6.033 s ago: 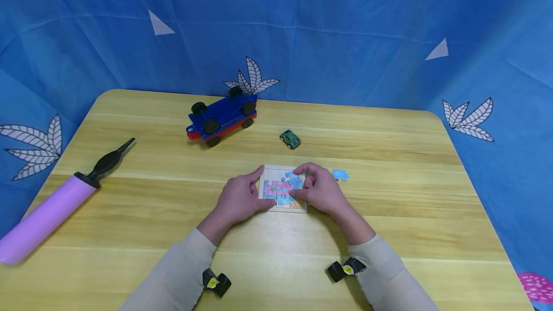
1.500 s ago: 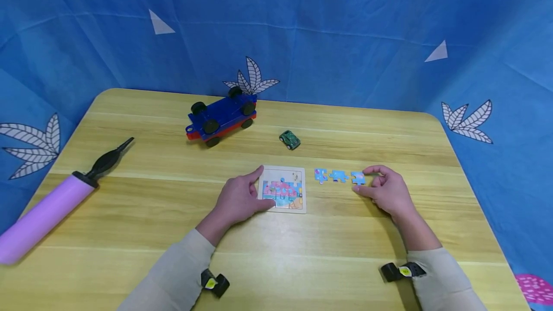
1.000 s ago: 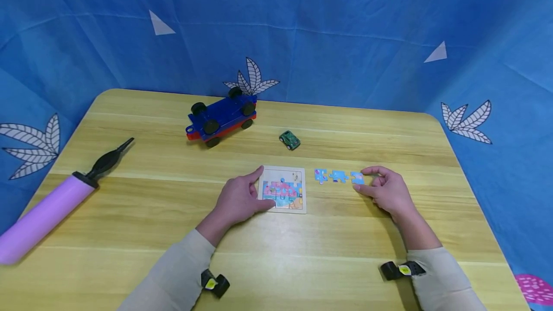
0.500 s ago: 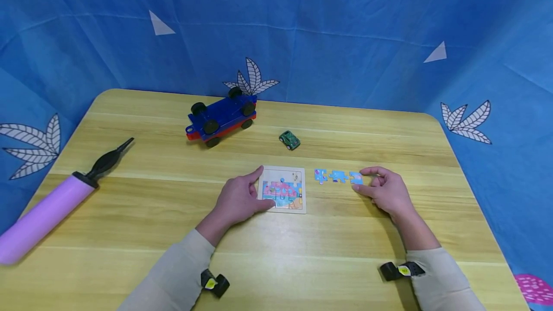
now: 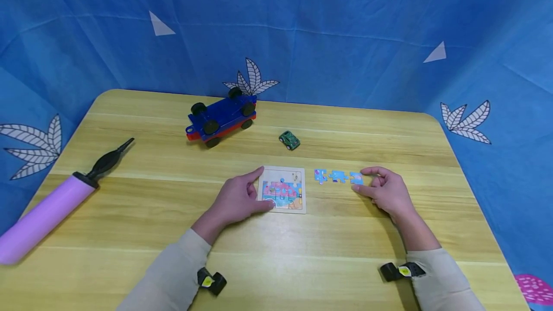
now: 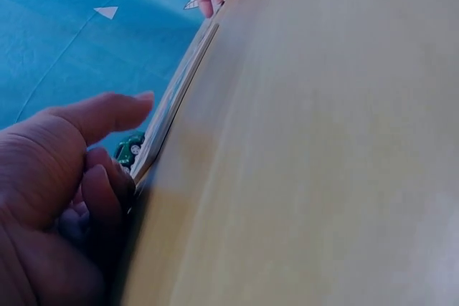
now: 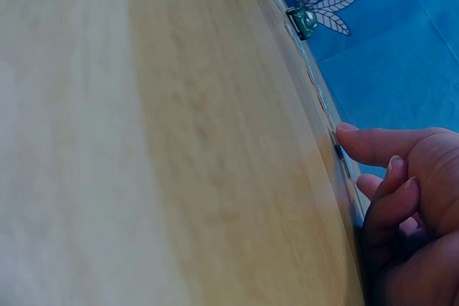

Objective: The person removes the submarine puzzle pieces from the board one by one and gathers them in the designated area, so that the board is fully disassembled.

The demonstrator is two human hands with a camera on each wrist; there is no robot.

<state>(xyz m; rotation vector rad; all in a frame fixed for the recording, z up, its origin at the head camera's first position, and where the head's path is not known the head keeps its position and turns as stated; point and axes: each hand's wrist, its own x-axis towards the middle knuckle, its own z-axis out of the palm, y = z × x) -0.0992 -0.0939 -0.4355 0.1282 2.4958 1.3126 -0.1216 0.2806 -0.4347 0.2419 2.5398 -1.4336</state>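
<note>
My left hand [image 5: 237,200] holds the left side of a small square puzzle board [image 5: 282,169], index finger at the upper corner and thumb over the lower one. Pink, blue and sandy pieces fill its lower part; a pale strip with printed lines shows along the top. To the right, three blue jigsaw pieces lie in a row: one on the left [image 5: 320,175], one in the middle [image 5: 339,176] and one on the right [image 5: 356,178]. My right hand [image 5: 386,191] pinches that right piece between thumb and index finger. In the right wrist view, the thumb [image 7: 373,145] touches the row's edge.
Behind the board sits a small green toy car [image 5: 289,140]. Farther back, a blue and red toy vehicle [image 5: 222,115] lies with wheels up. A purple hand pump [image 5: 52,217] lies at the left, against a blue cloth backdrop [image 5: 345,37].
Since six seconds ago, my right hand has moved right from the board, and loose pieces now lie in a row. Lately the right piece has slid slightly left; my left forearm has shifted slightly left.
</note>
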